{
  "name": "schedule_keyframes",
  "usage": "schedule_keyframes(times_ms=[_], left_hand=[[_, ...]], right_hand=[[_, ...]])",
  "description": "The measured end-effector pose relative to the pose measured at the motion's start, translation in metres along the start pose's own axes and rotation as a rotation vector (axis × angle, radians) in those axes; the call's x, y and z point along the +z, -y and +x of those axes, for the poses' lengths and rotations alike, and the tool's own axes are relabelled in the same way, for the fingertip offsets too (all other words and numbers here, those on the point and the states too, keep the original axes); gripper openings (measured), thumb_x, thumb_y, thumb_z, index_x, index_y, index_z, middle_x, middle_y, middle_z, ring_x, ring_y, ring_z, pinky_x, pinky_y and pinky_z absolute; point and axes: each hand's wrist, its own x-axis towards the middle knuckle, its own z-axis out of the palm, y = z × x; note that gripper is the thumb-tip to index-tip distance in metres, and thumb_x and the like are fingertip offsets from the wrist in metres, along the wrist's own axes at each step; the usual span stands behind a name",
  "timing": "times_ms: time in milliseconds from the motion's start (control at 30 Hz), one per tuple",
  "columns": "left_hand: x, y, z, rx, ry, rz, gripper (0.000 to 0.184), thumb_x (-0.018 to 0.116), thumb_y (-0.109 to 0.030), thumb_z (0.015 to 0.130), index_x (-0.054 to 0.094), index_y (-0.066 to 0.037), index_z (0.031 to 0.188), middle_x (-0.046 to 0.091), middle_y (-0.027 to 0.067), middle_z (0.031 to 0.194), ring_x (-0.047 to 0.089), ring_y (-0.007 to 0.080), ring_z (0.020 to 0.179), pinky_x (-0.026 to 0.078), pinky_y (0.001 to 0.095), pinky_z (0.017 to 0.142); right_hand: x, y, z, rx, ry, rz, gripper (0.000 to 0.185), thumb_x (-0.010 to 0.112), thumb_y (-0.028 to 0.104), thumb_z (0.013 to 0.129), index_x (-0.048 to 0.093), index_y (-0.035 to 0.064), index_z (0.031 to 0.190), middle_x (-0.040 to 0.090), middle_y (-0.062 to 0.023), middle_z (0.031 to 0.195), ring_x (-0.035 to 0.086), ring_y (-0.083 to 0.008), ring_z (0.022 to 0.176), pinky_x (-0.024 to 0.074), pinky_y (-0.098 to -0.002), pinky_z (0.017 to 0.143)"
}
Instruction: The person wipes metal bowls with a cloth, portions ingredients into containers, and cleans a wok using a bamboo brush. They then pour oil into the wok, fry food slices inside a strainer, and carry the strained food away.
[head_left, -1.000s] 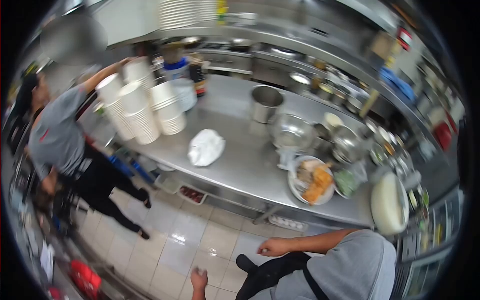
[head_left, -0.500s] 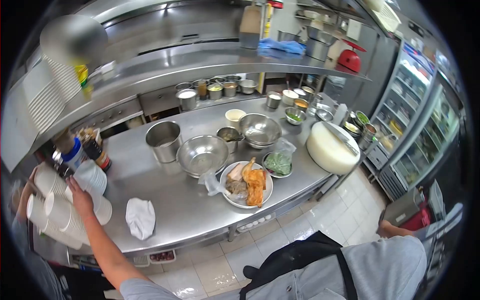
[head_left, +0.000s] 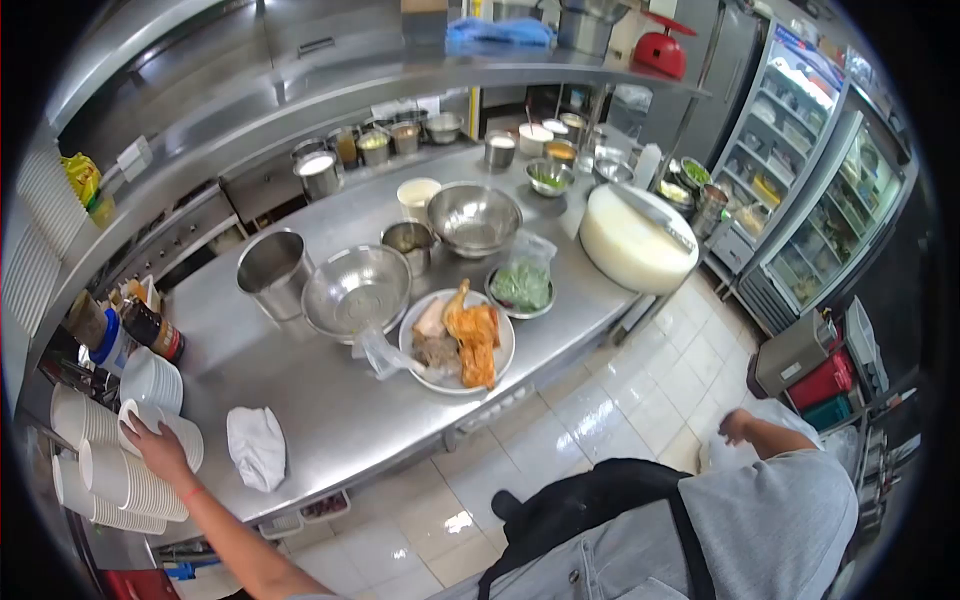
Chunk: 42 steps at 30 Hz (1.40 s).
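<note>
The left hand (head_left: 157, 450) lay palm-down with fingers spread over the rim of a stack of white containers (head_left: 188, 440) at the left end of the steel counter (head_left: 345, 425); whether it gripped the rim could not be told. More white stacks (head_left: 130, 480) stood around that one, and a folded white cloth (head_left: 256, 448) lay near it on the counter.

The right hand (head_left: 737, 427) was out over the tiled floor (head_left: 590, 410), well apart from the counter, fingers partly curled; whether it held anything could not be told.

Mid-counter, a white plate (head_left: 507, 345) bore orange-brown cooked meat (head_left: 474, 340). A steel bowl (head_left: 357, 290) and a tall steel pot (head_left: 272, 272) stood to its left, and a thick white round block (head_left: 625, 245) to its right.
</note>
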Motion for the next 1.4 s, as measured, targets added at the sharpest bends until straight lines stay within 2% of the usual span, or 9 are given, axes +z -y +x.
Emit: schedule_keyframes(times_ms=[200,433,700,767,867,933,1033,1100,1400], left_hand=[[-0.1,-0.177,-0.13,0.059,-0.312,-0.633,0.059,0.063,-0.007,0.081,0.043,0.001,0.136,0.046,0.0199,0.138,0.06,0.0211,0.085,0.048,0.0302,0.068],[-0.149,-0.371,-0.226,0.353,0.447,-1.201,0.047,0.062,0.001,0.079,0.054,0.002,0.125,0.063,0.0119,0.108,0.056,0.0155,0.066,0.044,0.0253,0.058],[-0.273,-0.611,-0.258,0.752,0.71,-1.411,0.032,0.064,-0.002,0.082,0.06,0.003,0.114,0.067,0.0098,0.1,0.059,0.0097,0.072,0.047,0.0225,0.065],[-0.298,-0.678,-0.277,0.749,0.933,-1.508,0.033,0.065,-0.001,0.082,0.06,0.004,0.113,0.066,0.0103,0.104,0.059,0.0105,0.073,0.048,0.0231,0.066],[-0.32,-0.797,-0.291,0.794,1.293,-1.525,0.034,0.061,-0.005,0.086,0.057,0.005,0.118,0.065,0.0133,0.108,0.062,0.0139,0.076,0.049,0.0248,0.066],[-0.333,-0.884,-0.311,0.653,1.596,-1.613,0.035,0.057,-0.009,0.09,0.053,0.003,0.122,0.065,0.0152,0.11,0.065,0.0175,0.081,0.05,0.0255,0.066],[-0.332,-0.984,-0.329,0.478,1.538,-1.638,0.044,0.061,-0.016,0.089,0.049,-0.001,0.129,0.061,0.0102,0.12,0.063,0.0167,0.092,0.049,0.0261,0.072],[-0.334,-1.031,-0.328,0.455,1.542,-1.645,0.055,0.063,-0.02,0.09,0.041,0.0,0.136,0.056,0.0106,0.129,0.061,0.018,0.099,0.049,0.0293,0.079],[-0.272,-1.28,-0.267,0.592,0.841,-1.636,0.07,0.068,-0.034,0.087,0.041,0.009,0.134,0.051,0.0186,0.131,0.049,0.0237,0.117,0.037,0.0336,0.1]], right_hand=[[0.028,0.013,-0.023,-0.321,-0.266,0.619,0.035,0.063,0.014,0.083,0.061,-0.0023,0.113,0.069,-0.0166,0.088,0.07,-0.026,0.071,0.0579,-0.0378,0.056],[0.118,-0.066,0.015,-0.057,0.02,0.436,0.031,0.062,0.031,0.086,0.066,0.0062,0.105,0.071,-0.0103,0.082,0.066,-0.021,0.058,0.0538,-0.0335,0.05],[0.295,-0.132,0.23,-0.215,0.275,0.618,0.025,0.061,0.03,0.088,0.067,0.0071,0.097,0.07,-0.0087,0.08,0.062,-0.0204,0.058,0.0521,-0.036,0.052],[0.265,-0.128,0.267,-0.039,0.331,0.873,0.021,0.062,0.027,0.087,0.066,0.0081,0.096,0.069,-0.0082,0.081,0.062,-0.0205,0.06,0.0517,-0.0367,0.053],[0.196,-0.137,0.272,-0.647,0.08,0.043,0.042,0.061,0.025,0.087,0.056,0.0113,0.127,0.069,-0.0076,0.101,0.067,-0.0201,0.089,0.0535,-0.0404,0.07],[0.139,-0.153,0.26,-0.772,-0.463,-0.03,0.026,0.06,0.029,0.081,0.07,0.0049,0.081,0.07,-0.0131,0.076,0.067,-0.0253,0.066,0.0524,-0.0408,0.068],[0.075,-0.158,0.281,-0.443,-0.291,0.776,0.035,0.054,0.035,0.078,0.07,0.0035,0.075,0.067,-0.015,0.07,0.066,-0.0338,0.073,0.0515,-0.0454,0.073],[0.025,-0.167,0.27,-0.437,-0.348,0.756,0.045,0.065,0.036,0.076,0.068,0.0027,0.106,0.068,-0.0187,0.102,0.064,-0.031,0.099,0.0495,-0.0404,0.088],[-0.209,-0.242,0.291,-0.669,-0.65,0.985,0.042,0.065,0.028,0.08,0.063,0.0009,0.112,0.067,-0.0181,0.104,0.063,-0.0335,0.098,0.0499,-0.0393,0.087]])
